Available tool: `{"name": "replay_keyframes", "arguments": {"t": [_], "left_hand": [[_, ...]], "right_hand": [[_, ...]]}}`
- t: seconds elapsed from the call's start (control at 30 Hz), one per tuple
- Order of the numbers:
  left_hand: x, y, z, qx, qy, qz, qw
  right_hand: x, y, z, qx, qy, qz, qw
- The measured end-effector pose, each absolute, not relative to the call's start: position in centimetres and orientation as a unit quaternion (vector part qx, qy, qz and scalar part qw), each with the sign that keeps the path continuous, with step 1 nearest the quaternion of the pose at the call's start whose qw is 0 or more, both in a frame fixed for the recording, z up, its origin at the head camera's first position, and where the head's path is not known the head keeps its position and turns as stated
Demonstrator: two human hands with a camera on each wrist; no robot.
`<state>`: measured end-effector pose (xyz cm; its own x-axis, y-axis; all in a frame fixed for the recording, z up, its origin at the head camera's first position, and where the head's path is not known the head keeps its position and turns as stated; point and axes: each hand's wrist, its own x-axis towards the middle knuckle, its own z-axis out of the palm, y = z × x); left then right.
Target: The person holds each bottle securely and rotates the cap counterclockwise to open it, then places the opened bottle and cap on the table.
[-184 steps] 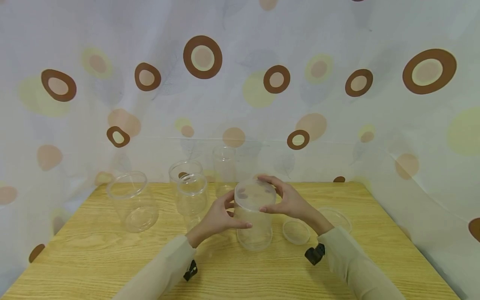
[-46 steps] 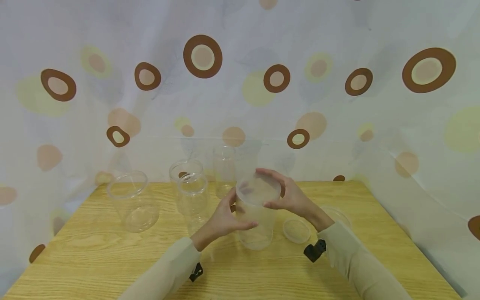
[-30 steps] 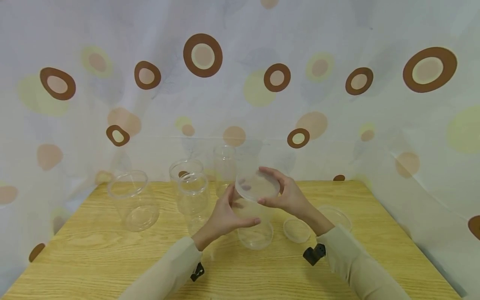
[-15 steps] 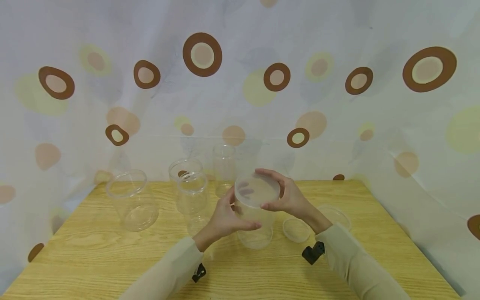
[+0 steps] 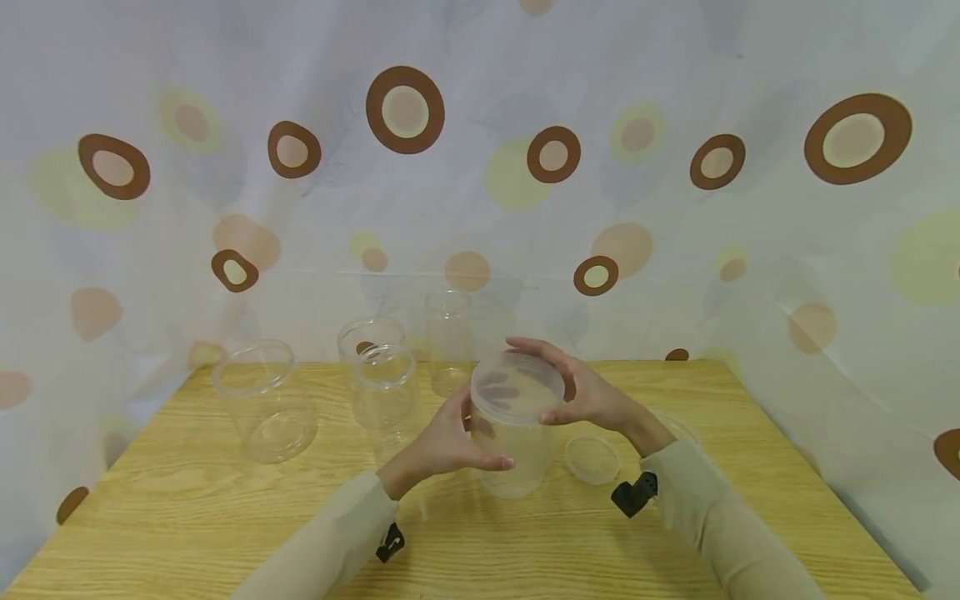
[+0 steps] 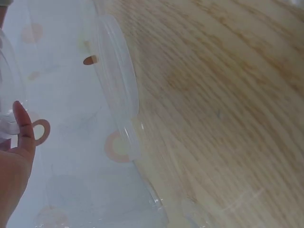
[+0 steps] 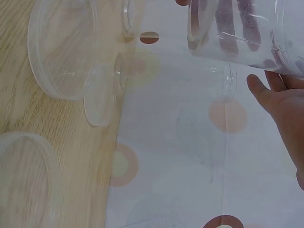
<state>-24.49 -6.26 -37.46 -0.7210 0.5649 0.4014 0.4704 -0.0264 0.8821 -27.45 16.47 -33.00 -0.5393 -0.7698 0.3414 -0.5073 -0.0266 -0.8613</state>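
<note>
A clear plastic jar (image 5: 517, 475) stands upright near the middle of the wooden table. My left hand (image 5: 442, 437) grips it from the left, with the thumb across its near side. A frosted round lid (image 5: 519, 385) lies over the jar's mouth; whether it is fully seated cannot be told. My right hand (image 5: 588, 393) holds the lid's right edge, thumb in front and fingers behind. In the right wrist view, fingers show through the clear wall of the jar (image 6: 8, 90), which the left wrist view catches only at its edge beside the left hand (image 6: 19, 156).
Lidless clear jars stand to the left: a wide one (image 5: 262, 450), a narrower one (image 5: 386, 396), another behind it (image 5: 352, 342), and a tall one (image 5: 450, 333) at the back. Right of the jar lie a small lid (image 5: 592, 461) and a larger lid (image 5: 682, 429), partly behind the right wrist.
About a second ago the lid was tilted up off the jar; now it lies level over the mouth. My right hand has shifted slightly right along its edge.
</note>
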Motion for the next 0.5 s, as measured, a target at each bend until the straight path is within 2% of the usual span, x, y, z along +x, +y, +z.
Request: {"name": "replay_keyframes", "arguments": {"t": [0.17, 0.33, 0.5], "left_hand": [[-25.4, -6.3, -39.3, 0.336, 0.711, 0.618, 0.032], [-24.7, -6.2, -38.8, 0.279, 0.731, 0.623, 0.008], [-23.7, -6.0, -37.4, 0.262, 0.735, 0.625, 0.002]], "right_hand": [[-27.2, 16.8, -33.1, -0.448, 0.714, -0.53, 0.096], [-26.2, 16.4, -33.3, -0.382, 0.771, -0.509, 0.015], [-25.1, 15.3, -33.6, -0.314, 0.818, -0.479, -0.054]]}}
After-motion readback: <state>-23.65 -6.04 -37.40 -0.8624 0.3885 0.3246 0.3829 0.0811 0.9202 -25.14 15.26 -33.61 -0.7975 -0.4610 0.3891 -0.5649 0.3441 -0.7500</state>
